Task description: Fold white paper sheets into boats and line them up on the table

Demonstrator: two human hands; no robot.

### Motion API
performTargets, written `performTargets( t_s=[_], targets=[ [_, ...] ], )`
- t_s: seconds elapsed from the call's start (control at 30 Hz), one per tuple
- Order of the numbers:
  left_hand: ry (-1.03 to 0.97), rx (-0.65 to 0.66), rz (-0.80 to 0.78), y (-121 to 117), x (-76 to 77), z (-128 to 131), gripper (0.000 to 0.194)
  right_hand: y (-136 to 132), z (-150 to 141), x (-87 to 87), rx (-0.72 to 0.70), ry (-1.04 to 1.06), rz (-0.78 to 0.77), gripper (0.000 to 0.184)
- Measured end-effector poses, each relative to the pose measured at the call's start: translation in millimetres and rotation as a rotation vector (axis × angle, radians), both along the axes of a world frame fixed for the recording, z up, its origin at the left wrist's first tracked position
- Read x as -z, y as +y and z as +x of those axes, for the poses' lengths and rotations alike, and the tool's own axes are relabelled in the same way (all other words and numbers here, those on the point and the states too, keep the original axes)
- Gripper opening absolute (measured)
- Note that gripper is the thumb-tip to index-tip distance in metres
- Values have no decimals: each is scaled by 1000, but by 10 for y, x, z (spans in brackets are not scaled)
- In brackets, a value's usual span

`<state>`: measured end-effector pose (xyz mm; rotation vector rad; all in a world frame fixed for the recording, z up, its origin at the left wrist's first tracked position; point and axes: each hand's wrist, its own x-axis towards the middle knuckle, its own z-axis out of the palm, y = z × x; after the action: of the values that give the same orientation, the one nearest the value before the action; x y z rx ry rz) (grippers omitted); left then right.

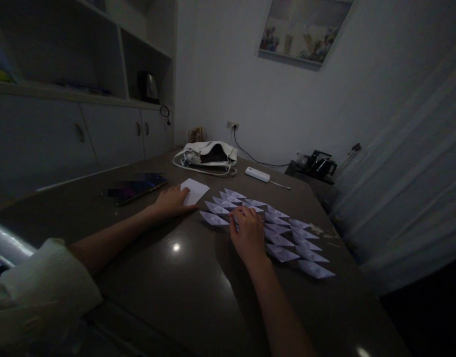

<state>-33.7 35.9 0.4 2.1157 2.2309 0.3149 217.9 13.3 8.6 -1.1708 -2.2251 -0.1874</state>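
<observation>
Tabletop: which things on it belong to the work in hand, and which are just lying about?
Seemingly in use:
white paper, touched by the left hand
folded paper shapes, at the right hand

Seemingly just lying about:
white bag
phone
white device with strap

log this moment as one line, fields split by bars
left hand: touching white paper | right hand: among folded paper boats, grip unclear | nearby: phone, white bag

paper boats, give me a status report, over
Left hand on white paper. Right hand over the paper boats, grip unclear. Boats grouped in rows. Phone left of the paper, apart from boats.
</observation>
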Motion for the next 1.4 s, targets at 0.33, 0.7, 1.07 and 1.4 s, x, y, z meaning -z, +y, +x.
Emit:
performTargets(
  t_s=[0.33,0.7,1.07,1.4],
  targets=[
    [50,-20,4,50,-38,-74,49,5,-6,-2,12,-11,2,11],
    [49,142,-50,57,-113,-264,58,-6,-4,-4,0,-3,8,12],
    [77,288,-88,58,-147,-290,49,-24,-5,-17,0,-3,0,14],
    [27,380,-109,28,-214,-239,30,-11,-8,-15,2,-6,-5,13]
  ],
)
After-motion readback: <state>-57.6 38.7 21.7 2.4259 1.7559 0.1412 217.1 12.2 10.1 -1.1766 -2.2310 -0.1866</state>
